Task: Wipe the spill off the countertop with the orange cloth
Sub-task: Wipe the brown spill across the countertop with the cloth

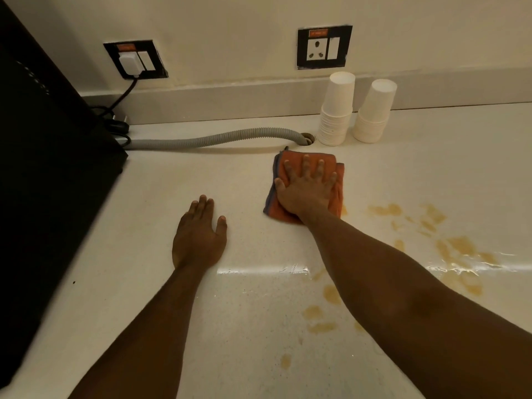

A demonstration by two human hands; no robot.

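The right hand [306, 191] lies flat, fingers spread, pressed on top of the folded orange cloth [305, 187], which rests on the pale desk [247, 312]; the fingers are splayed over the cloth, not curled around it. Taking the cloth as the landmark, the left hand [198, 237] sits on the desk to its left and a little nearer the camera, palm down, fingers loosely together, holding nothing. The amber spill [454, 249] spreads to the right of the cloth and nearer the camera, in scattered blotches and streaks, with one small patch just touching the cloth's near right corner. A second group of drops [319, 315] lies closer to the camera, beside the right forearm. Behind the cloth a grey ribbed hose [213, 138] runs across the desk and drops into a hole just beyond the cloth's far edge. Behind and to the right of the cloth stand two stacks of white paper cups [337, 110], upside down, near the wall. Far to the cloth's left looms a black appliance [51, 139], perhaps a coffee machine, though too little shows. On the wall beyond are two black socket plates [324, 47], the left with a plug and cable.
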